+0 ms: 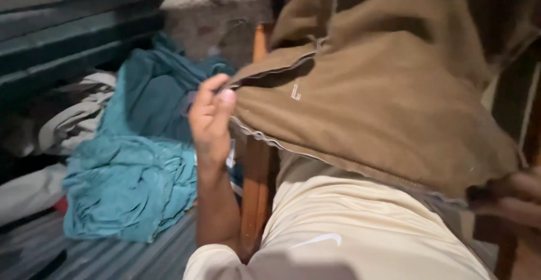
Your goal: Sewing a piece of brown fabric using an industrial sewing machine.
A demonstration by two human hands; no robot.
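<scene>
Two hands are on one garment, a brown zip jacket [383, 105]; I read that as the work in hand. My left hand [209, 119] is raised at mid-frame, thumb and fingers clenched on the jacket's zip edge near its upper corner; the grip is closed on cloth, not released. My right hand [510, 198] sits at the right edge of the frame, low down; it is blurred and partly cut off, but the fingers appear pinched on the jacket's lower hem.

Position of the jacket: held in the air between both hands, spread roughly flat and tilted, above my lap in cream shorts [360, 235]; a wooden chair frame [256, 178] stands just behind and below the left hand.

Progress, as a judgement: the jacket is picked up and stretched out by two edges; the zip looks open along the lower edge; no fold is visible yet; so the handling seems at an early stage, with laying flat or folding not yet done.

Surroundings: a heap of teal cloth [141, 167] lies unfolded on a striped bed [112, 257] to the left; pale garments [73, 116] lie beyond it, near a dark wall; these are untouched at present.
</scene>
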